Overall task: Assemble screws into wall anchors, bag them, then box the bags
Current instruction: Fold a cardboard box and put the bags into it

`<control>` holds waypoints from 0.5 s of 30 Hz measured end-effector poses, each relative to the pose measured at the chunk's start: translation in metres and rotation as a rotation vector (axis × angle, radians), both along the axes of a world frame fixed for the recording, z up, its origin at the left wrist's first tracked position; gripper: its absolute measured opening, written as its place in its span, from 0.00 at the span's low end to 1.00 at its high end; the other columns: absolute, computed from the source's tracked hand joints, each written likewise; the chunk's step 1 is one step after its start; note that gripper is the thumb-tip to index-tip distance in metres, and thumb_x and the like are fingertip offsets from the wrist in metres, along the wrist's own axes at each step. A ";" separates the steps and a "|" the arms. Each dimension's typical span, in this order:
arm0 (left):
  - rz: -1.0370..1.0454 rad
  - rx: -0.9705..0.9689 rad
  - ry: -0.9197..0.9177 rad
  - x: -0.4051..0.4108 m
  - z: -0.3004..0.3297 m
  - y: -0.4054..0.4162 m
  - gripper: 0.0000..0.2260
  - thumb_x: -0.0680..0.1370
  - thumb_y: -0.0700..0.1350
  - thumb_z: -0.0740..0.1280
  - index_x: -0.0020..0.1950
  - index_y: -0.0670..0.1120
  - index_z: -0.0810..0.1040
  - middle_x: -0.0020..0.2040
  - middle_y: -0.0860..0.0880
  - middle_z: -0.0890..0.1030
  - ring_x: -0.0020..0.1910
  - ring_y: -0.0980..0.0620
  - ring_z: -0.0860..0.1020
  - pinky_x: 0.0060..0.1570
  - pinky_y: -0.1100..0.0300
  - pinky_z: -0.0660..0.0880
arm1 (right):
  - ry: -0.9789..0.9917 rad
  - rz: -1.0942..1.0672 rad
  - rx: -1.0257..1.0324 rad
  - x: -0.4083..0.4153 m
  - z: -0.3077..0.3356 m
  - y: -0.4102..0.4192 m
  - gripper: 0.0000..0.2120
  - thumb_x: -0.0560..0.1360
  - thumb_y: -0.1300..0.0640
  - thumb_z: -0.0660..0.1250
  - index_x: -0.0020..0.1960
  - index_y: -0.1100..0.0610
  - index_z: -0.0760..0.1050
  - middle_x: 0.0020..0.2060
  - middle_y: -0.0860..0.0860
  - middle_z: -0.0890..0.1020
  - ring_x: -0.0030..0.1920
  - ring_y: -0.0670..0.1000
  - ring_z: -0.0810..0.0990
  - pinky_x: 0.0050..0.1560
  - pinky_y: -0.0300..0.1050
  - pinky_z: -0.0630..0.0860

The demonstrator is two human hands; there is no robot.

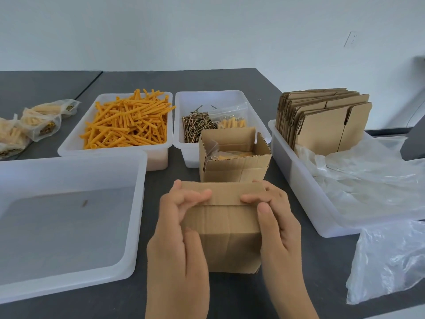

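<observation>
Left hand [178,229]: I gripped the box [224,229] at its left side, fingers curled onto the top flap, thumb against the side.
Right hand [276,224]: I gripped the right side, fingers curled over the flap, thumb pressed on top.
Box: sat on the table [230,79], closed, between my hands.
Open box [234,155]: just behind, a bag inside.
Anchors [128,120]: in a bin, back left.
Screws [196,126]: in the next bin.
Bags [34,125]: filled, far left.
Flat cartons [322,116]: upright in the right bin.
</observation>
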State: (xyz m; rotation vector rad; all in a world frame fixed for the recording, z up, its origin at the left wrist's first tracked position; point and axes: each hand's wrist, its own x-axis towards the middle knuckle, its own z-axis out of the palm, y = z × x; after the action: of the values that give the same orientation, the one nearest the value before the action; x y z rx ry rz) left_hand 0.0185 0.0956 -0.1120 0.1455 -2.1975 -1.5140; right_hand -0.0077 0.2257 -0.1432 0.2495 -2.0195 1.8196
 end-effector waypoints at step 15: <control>-0.289 -1.217 -0.284 -0.024 0.019 0.010 0.46 0.75 0.67 0.65 0.70 0.67 0.27 0.78 0.56 0.43 0.78 0.46 0.41 0.72 0.34 0.39 | -0.246 0.094 -0.230 0.026 -0.030 0.012 0.26 0.70 0.42 0.65 0.66 0.48 0.65 0.63 0.32 0.76 0.67 0.34 0.71 0.65 0.40 0.73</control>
State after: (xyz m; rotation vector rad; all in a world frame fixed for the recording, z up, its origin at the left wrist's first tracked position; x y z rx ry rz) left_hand -0.0054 0.1051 -0.0925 -0.3820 -3.0460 -0.0359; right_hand 0.0180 0.2375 -0.1733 0.0557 -1.9581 2.2146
